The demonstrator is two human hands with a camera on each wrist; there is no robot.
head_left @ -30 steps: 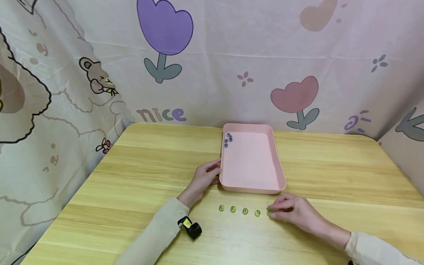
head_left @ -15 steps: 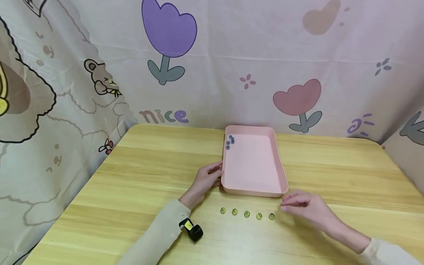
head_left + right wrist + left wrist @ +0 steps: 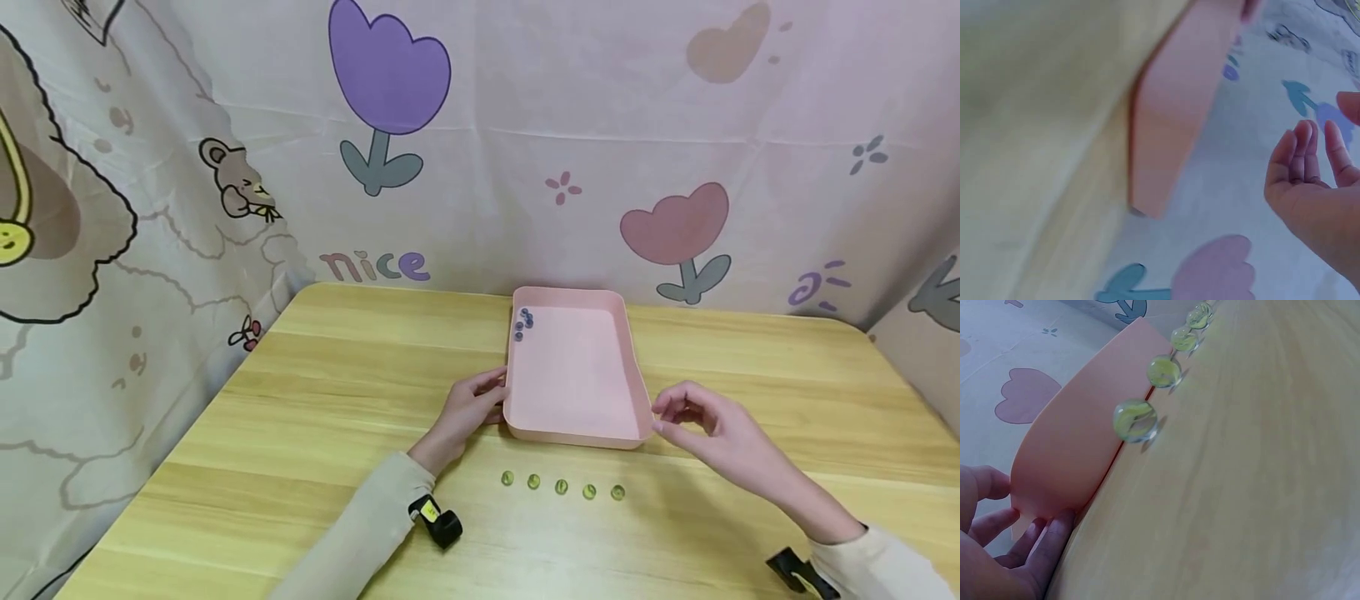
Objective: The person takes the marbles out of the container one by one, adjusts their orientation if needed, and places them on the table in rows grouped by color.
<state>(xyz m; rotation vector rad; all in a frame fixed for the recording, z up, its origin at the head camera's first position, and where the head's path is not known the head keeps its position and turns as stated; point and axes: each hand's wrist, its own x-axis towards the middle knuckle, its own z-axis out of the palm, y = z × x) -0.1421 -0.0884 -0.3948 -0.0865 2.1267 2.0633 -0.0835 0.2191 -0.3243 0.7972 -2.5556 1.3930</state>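
Note:
A pink tray (image 3: 577,379) lies on the table with a small cluster of blue marbles (image 3: 528,320) at its far left corner. In front of it, several clear marbles with yellow-green swirls (image 3: 561,487) form a row on the wood; the left wrist view shows them as glass balls (image 3: 1135,420). My left hand (image 3: 463,410) rests its fingertips against the outside of the tray's left wall. Beside the near right corner of the tray, my right hand (image 3: 723,432) is raised with bent, loosely spread fingers. Nothing shows between those fingers (image 3: 1297,153) in the right wrist view.
The light wooden table (image 3: 360,358) extends on both sides of the tray. A printed cloth (image 3: 510,208) hangs behind the table and along its left and right. Black camera mounts (image 3: 438,523) sit on both wrists.
My right hand has let go of the rightmost green marble, leaving it in the row, and has moved up and right beside the tray. The left hand has stayed at the tray wall.

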